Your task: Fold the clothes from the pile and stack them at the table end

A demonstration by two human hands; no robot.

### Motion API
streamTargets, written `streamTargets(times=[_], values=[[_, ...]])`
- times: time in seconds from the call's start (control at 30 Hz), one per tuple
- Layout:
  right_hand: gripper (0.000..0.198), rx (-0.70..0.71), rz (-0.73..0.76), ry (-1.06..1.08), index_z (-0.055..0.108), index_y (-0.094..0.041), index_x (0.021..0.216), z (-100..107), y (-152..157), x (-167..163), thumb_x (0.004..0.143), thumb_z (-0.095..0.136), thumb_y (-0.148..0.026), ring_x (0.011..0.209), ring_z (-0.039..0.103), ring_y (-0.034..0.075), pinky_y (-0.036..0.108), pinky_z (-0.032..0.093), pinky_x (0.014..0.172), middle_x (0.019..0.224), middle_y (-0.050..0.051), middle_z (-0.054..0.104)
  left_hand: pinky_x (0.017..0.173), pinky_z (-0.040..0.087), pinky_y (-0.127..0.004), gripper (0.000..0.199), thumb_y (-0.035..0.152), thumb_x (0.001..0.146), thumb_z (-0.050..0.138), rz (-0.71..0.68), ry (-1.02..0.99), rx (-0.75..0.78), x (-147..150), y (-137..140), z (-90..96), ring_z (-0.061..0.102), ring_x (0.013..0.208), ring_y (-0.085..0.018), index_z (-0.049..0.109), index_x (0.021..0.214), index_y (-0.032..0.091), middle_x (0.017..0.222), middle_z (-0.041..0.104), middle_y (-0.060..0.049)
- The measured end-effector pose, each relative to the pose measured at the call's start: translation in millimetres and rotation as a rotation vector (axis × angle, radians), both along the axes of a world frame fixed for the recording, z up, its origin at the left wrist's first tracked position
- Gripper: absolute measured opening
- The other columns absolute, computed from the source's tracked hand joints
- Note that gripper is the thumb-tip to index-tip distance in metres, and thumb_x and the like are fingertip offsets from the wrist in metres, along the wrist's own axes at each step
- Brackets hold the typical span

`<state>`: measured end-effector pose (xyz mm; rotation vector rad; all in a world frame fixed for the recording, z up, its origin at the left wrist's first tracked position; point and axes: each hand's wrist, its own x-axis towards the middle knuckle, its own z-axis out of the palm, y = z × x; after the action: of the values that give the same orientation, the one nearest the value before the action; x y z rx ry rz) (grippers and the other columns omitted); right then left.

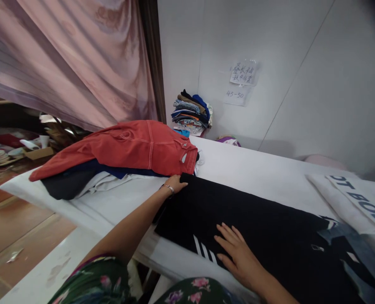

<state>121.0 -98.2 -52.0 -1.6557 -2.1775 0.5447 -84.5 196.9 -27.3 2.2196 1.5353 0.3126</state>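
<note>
A black garment with white stripes near its front edge lies spread lengthwise on the white table. Its right end shows a small label and grey-blue fabric. At its far left corner, my left hand grips the cloth, thumb on top and the other fingers partly hidden. My right hand rests flat on the black cloth beside the stripes, fingers spread. Just beyond my left hand is a red garment with pale stitching, heaped over dark and white clothes.
A stack of folded clothes stands at the back by the wall. White fabric with large dark letters lies at the right. A pink curtain hangs at the left, and paper notes are on the wall.
</note>
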Motion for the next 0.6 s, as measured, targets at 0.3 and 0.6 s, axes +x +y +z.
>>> streamTargets(times=[0.3, 0.6], values=[[0.047, -0.172, -0.025, 0.115, 0.050, -0.026, 0.135, 14, 2, 0, 0.091, 0.047, -0.043, 0.141, 0.022, 0.025, 0.052, 0.011, 0.115, 0.150, 0.007, 0.033, 0.080, 0.052, -0.034, 0.054, 0.056, 0.063, 0.067, -0.067, -0.352, -0.124, -3, -6, 21.2, 0.067, 0.089, -0.026, 0.064, 0.096, 0.014, 0.096, 0.072, -0.010], [0.048, -0.097, -0.083, 0.176, 0.048, -0.024, 0.136, 31, 15, 0, 0.091, 0.049, -0.039, 0.141, 0.021, 0.023, 0.048, 0.016, 0.115, 0.150, 0.008, 0.033, 0.100, 0.043, -0.040, 0.094, 0.041, 0.052, 0.077, -0.204, -0.405, -0.263, -14, -21, 19.6, 0.059, 0.111, -0.027, 0.041, 0.134, 0.016, 0.120, 0.065, -0.010]])
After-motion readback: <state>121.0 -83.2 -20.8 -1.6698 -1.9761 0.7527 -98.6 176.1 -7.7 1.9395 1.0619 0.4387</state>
